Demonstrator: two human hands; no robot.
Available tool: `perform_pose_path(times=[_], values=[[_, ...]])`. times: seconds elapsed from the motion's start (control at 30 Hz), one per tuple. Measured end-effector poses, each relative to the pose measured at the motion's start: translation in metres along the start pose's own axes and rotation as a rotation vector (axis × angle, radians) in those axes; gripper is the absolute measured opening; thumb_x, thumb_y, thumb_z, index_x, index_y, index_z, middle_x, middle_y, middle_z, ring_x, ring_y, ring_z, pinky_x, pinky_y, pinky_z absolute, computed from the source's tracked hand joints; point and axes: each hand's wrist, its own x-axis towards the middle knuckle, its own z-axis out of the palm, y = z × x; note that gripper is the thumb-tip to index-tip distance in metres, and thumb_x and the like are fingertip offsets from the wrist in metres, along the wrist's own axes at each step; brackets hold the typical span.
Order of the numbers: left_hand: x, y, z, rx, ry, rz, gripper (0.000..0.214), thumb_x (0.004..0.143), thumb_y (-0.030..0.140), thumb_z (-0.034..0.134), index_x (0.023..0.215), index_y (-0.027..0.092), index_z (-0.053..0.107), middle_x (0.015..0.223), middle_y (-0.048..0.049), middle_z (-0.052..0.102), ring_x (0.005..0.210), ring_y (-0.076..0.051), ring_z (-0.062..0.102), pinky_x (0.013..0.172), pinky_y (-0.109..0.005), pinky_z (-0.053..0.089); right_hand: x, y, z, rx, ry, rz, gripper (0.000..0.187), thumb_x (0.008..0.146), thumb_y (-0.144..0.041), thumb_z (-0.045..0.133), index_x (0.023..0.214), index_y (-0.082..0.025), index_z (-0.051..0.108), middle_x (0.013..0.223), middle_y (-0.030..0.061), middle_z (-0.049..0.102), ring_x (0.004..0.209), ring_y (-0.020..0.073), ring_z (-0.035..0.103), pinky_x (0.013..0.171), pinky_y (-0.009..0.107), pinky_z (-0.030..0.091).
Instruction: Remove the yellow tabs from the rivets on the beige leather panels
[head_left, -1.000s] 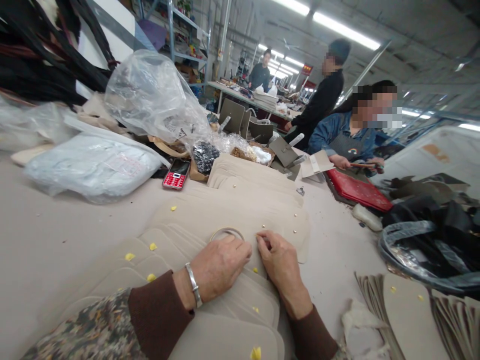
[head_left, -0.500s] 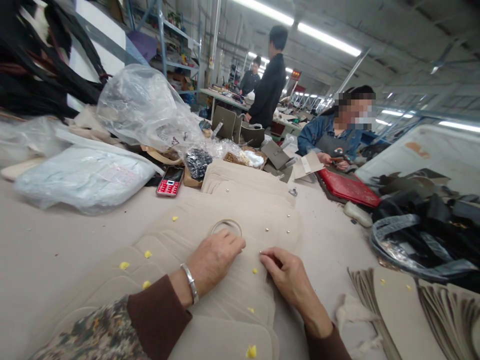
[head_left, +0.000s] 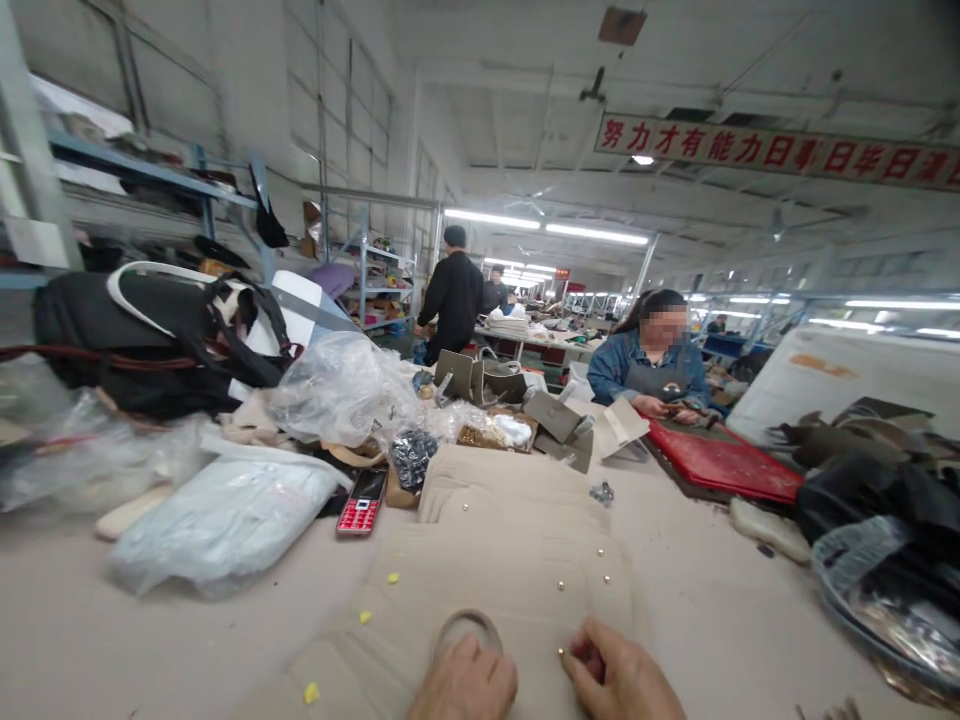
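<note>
Flat beige pieces (head_left: pixel 517 545) lie overlapped in a stack in front of me, some with small metal studs (head_left: pixel 561 586) on them. My left hand (head_left: pixel 469 682) is curled over the stack at the bottom of the view. It grips a thin tan ring, like a narrow roll of tape (head_left: pixel 471 617), which stands out beyond the knuckles; its fingertips are hidden. To the right, my right hand (head_left: pixel 619 672) is closed, thumb and forefinger together at a tiny metal stud (head_left: pixel 560 652) just over the beige surface. Yellow scraps (head_left: pixel 365 617) dot the left side of the pieces.
A red phone (head_left: pixel 361 503) and a plastic-wrapped packet (head_left: pixel 225 520) lie to the left. Behind the stack are boxes and clear bags (head_left: pixel 345 385). A co-worker (head_left: pixel 649 360) sits beyond a red pad (head_left: pixel 724 460). Black straps (head_left: pixel 877 520) are heaped on the right.
My view has tilted up, so the table and hands sit lower in the picture. The left hand and ring have drawn slightly nearer to me. The standing person has shifted leftward in view.
</note>
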Motion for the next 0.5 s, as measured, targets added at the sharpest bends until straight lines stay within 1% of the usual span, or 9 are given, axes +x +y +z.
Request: perform_pose_path(times=[0.07,0.1,0.17,0.23,0.3,0.37,0.43,0.5], values=[[-0.006,0.006,-0.012,-0.106,0.067,0.012,0.016,0.077,0.004,0.057,0.083,0.019,0.057,0.077,-0.0025,0.065,0.072,-0.020,0.058,0.062,-0.030,0.045,-0.004,-0.006,-0.010,0.028,0.020,0.020,0.018,0.084,-0.032,0.053,0.074,-0.022,0.064,0.063,0.0002,0.066,0.059,0.0168,0.062,0.058,0.024,0.043],[-0.009,0.008,-0.020,-0.170,0.114,-0.006,0.018,0.078,0.003,0.055,0.087,0.019,0.057,0.082,-0.0035,0.065,0.075,-0.020,0.059,0.066,-0.030,0.047,-0.006,-0.009,-0.015,0.059,0.031,0.028,0.018,0.084,-0.033,0.054,0.076,-0.021,0.064,0.063,0.0004,0.067,0.060,0.0172,0.062,0.058,0.025,0.043],[-0.013,0.009,-0.035,-0.301,0.196,-0.006,0.020,0.085,0.003,0.045,0.092,0.018,0.056,0.083,-0.0039,0.065,0.076,-0.019,0.060,0.068,-0.030,0.050,-0.011,-0.013,-0.021,0.123,0.078,0.031,0.018,0.084,-0.034,0.056,0.079,-0.020,0.066,0.069,0.0019,0.068,0.063,0.0179,0.063,0.061,0.026,0.044],[-0.013,0.009,-0.047,-0.443,0.281,0.027,0.018,0.092,0.008,0.041,0.099,0.018,0.055,0.086,-0.0044,0.066,0.079,-0.018,0.063,0.072,-0.029,0.052,-0.018,-0.015,-0.025,0.223,0.168,0.030,0.021,0.085,-0.036,0.056,0.081,-0.018,0.067,0.074,0.0034,0.069,0.067,0.0178,0.063,0.064,0.027,0.046],[-0.012,0.010,-0.055,-0.548,0.349,0.069,0.019,0.096,0.014,0.040,0.110,0.019,0.053,0.093,-0.0040,0.068,0.082,-0.016,0.065,0.074,-0.026,0.053,-0.027,-0.019,-0.029,0.347,0.200,0.056,0.024,0.087,-0.038,0.055,0.084,-0.017,0.069,0.070,0.0027,0.068,0.062,0.0163,0.061,0.060,0.025,0.046],[-0.012,0.013,-0.061,-0.583,0.363,0.106,0.026,0.097,0.018,0.041,0.122,0.020,0.048,0.103,-0.0046,0.069,0.089,-0.015,0.067,0.079,-0.025,0.054,-0.037,-0.026,-0.032,0.457,0.169,0.057,0.025,0.088,-0.037,0.055,0.088,-0.017,0.070,0.067,0.0017,0.067,0.057,0.0145,0.059,0.055,0.024,0.046],[-0.012,0.018,-0.063,-0.573,0.342,0.103,0.036,0.098,0.020,0.040,0.134,0.020,0.039,0.110,-0.0063,0.069,0.091,-0.015,0.068,0.079,-0.025,0.054,-0.045,-0.036,-0.034,0.506,0.126,-0.034,0.021,0.088,-0.032,0.057,0.091,-0.017,0.070,0.070,0.0022,0.068,0.058,0.0137,0.060,0.055,0.023,0.047],[-0.013,0.023,-0.064,-0.548,0.318,0.083,0.040,0.099,0.022,0.038,0.139,0.019,0.033,0.106,-0.0070,0.070,0.084,-0.016,0.069,0.073,-0.025,0.056,-0.050,-0.045,-0.033,0.502,0.115,-0.189,0.016,0.087,-0.024,0.057,0.094,-0.018,0.070,0.079,0.0039,0.071,0.067,0.0143,0.063,0.061,0.023,0.049]])
